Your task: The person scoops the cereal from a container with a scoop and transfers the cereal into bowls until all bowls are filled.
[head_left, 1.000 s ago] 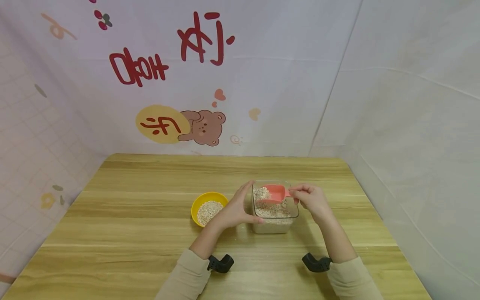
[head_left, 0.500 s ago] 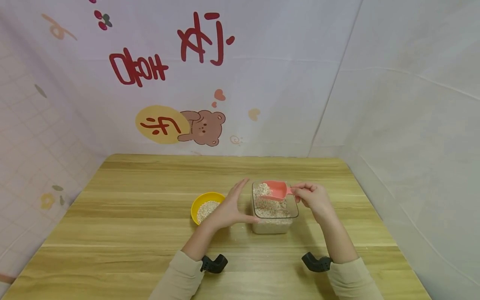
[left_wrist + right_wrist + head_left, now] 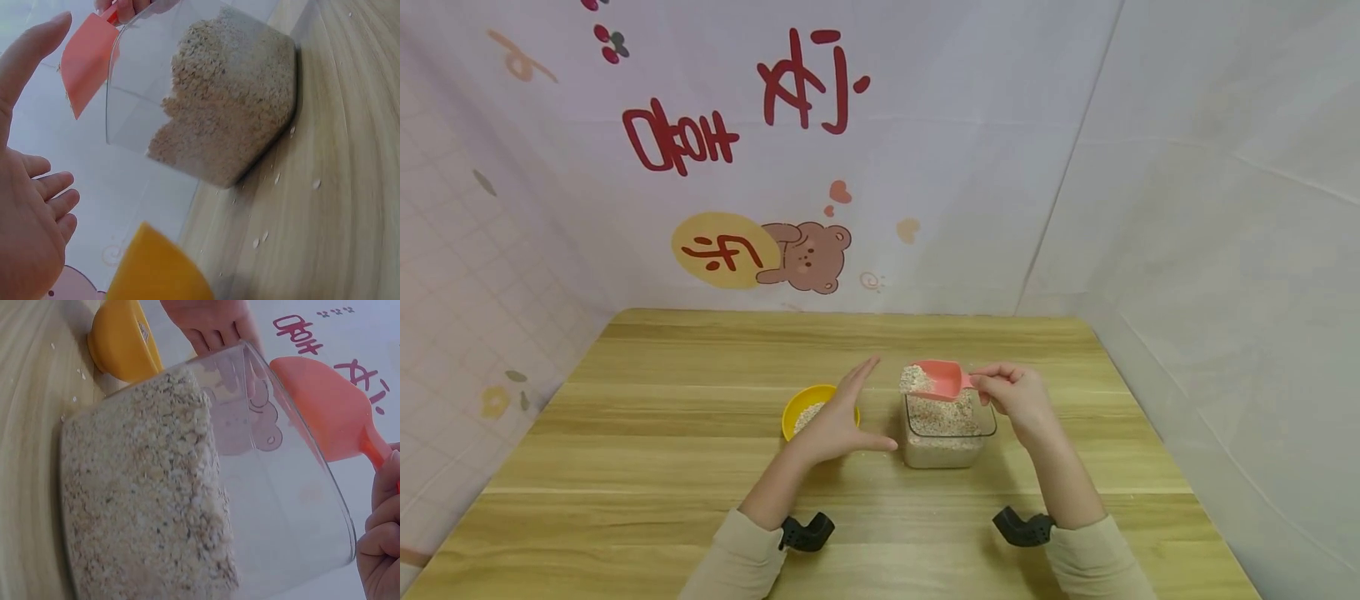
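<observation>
A pink scoop (image 3: 944, 380) loaded with oat flakes (image 3: 914, 379) hangs above the rim of a clear container (image 3: 943, 454), itself partly filled with oats. My right hand (image 3: 1018, 400) pinches the scoop's handle (image 3: 375, 447) between thumb and fingers. My left hand (image 3: 831, 425) is apart from the container, fingers and thumb spread, over the near right part of a yellow bowl (image 3: 795, 408). Oats lie in the bowl, partly hidden by that hand. In the left wrist view, the scoop (image 3: 89, 59) shows beyond the container's rim and the bowl (image 3: 159, 269) below.
Everything stands on a wood-grain table (image 3: 647, 467). A few loose flakes (image 3: 317, 184) lie on it beside the container. White printed cloth (image 3: 955, 167) rises behind and at both sides. A black wrist mount (image 3: 807, 532) sits on each forearm.
My left hand has let go of the container's side and moved left over the bowl. The scoop of oats has risen and shifted left over the container's rim.
</observation>
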`<state>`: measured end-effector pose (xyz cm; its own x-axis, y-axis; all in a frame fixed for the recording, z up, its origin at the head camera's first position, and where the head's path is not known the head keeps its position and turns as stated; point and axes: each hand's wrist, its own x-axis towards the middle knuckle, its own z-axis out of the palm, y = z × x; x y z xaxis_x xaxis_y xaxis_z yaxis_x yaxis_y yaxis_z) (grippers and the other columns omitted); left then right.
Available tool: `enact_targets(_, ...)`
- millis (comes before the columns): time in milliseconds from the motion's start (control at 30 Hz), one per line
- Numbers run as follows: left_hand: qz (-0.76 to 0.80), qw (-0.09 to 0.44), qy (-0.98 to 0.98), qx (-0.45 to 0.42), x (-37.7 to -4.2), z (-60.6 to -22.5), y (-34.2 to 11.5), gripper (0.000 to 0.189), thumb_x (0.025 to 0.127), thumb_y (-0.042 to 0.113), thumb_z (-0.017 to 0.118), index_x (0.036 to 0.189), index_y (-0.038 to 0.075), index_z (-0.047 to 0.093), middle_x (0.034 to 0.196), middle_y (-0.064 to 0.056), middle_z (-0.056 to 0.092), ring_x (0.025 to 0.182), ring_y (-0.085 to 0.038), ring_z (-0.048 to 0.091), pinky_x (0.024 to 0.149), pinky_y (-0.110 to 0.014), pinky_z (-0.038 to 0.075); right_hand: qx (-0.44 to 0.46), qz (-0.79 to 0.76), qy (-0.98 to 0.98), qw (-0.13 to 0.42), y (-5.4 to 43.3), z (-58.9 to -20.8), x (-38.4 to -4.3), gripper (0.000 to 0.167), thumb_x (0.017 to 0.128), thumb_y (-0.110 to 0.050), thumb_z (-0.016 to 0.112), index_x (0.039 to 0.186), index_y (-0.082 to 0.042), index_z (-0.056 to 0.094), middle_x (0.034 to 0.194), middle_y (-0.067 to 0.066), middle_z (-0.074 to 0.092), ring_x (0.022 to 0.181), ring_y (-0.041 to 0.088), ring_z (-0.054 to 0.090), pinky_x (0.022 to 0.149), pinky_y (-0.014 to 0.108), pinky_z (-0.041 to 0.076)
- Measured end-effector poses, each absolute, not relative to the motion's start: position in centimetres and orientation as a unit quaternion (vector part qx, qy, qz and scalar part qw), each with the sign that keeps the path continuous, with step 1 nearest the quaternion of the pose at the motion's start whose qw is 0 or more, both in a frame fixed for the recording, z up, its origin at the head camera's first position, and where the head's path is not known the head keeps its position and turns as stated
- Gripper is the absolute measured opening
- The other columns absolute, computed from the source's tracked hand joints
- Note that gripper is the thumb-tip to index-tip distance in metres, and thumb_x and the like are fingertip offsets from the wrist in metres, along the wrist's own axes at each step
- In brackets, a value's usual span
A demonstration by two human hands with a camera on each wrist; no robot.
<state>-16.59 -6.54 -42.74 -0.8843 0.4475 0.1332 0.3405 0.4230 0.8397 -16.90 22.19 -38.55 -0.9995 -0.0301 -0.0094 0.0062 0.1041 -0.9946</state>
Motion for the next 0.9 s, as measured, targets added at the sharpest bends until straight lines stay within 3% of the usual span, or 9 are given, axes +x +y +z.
enact_targets(233,0.469,0.056,0.857,0.208,-16.4,-42.8,-8.2,0.12,0.061,0.052,0.086,0.153,0.036,0.011,0.158,0.003,0.011,0.141,-0.025,0.019,0.106,-0.054,0.028,-0.025,-0.671,0.74,0.016,20.8,-38.6,-16.6,0.019,0.087,-0.007,0.069,0.096,0.01,0.068,0.06,0.004,0.057,0.046,0.009,0.038,0.045,0.021,0.024)
enact_targets(433,0.474,0.049,0.855,0.205,-16.1,-42.9,-9.6,0.12,0.061,0.048,0.088,0.154,0.032,0.015,0.158,-0.003,0.014,0.14,-0.029,0.02,0.106,-0.057,0.027,-0.024,-0.674,0.738,0.022,19.9,-38.7,-16.7,0.018,0.085,-0.007,0.071,0.094,0.008,0.068,0.06,0.004,0.058,0.047,0.009,0.036,0.045,0.021,0.024)
enact_targets(700,0.483,0.056,0.851,0.2,-15.9,-43.5,-11.2,0.12,0.061,0.041,0.09,0.154,0.03,0.014,0.158,-0.003,0.013,0.142,-0.027,0.015,0.107,-0.058,0.023,-0.04,-0.683,0.729,0.031,18.6,-38.9,-16.9,0.019,0.085,-0.006,0.071,0.095,0.009,0.068,0.059,0.005,0.057,0.046,0.01,0.034,0.045,0.021,0.023)
enact_targets(900,0.478,0.058,0.856,0.189,-15.7,-44.0,-12.4,0.12,0.061,0.047,0.088,0.154,0.028,0.014,0.158,-0.004,0.011,0.143,-0.029,0.012,0.106,-0.062,0.021,-0.05,-0.683,0.728,0.042,17.6,-38.9,-17.2,0.016,0.085,-0.003,0.069,0.095,0.009,0.069,0.059,0.008,0.057,0.045,0.008,0.033,0.044,0.021,0.024)
